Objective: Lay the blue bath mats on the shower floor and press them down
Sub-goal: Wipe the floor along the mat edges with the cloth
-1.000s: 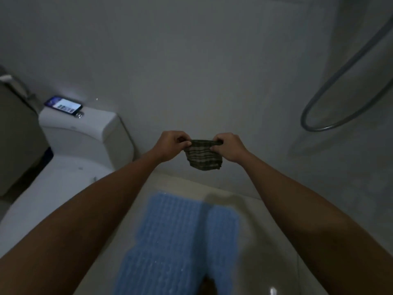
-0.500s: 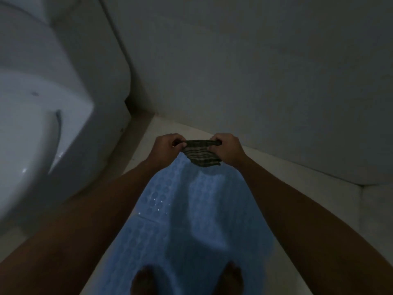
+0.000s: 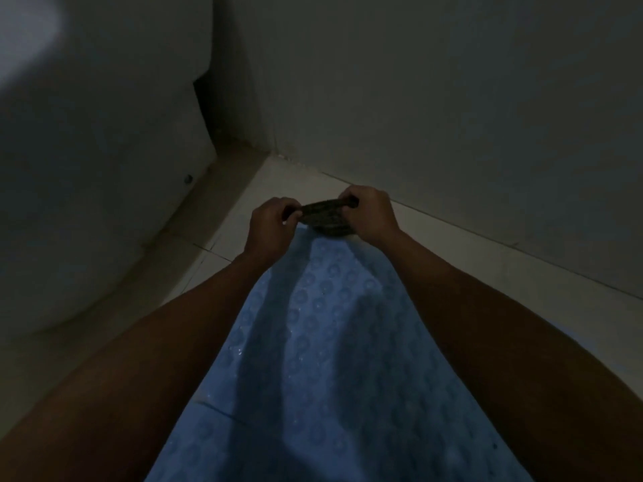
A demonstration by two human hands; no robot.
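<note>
Lying flat on pale floor (image 3: pixel 452 273), blue bath mat (image 3: pixel 330 360), raised ring texture, glistening specks

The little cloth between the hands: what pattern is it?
Dark cloth with thin lighter stripes, possibly checked; head view.

Dark striped cloth (image 3: pixel 327 219) between left hand (image 3: pixel 273 222) and right hand (image 3: pixel 370 213), above blue mat (image 3: pixel 334 360).

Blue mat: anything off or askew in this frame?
Blue mat lies flat on the floor beside the toilet, no curled edge visible. One oddity: both hands, left hand and right hand, pinch a small dark striped cloth instead of pressing the mat.
</note>
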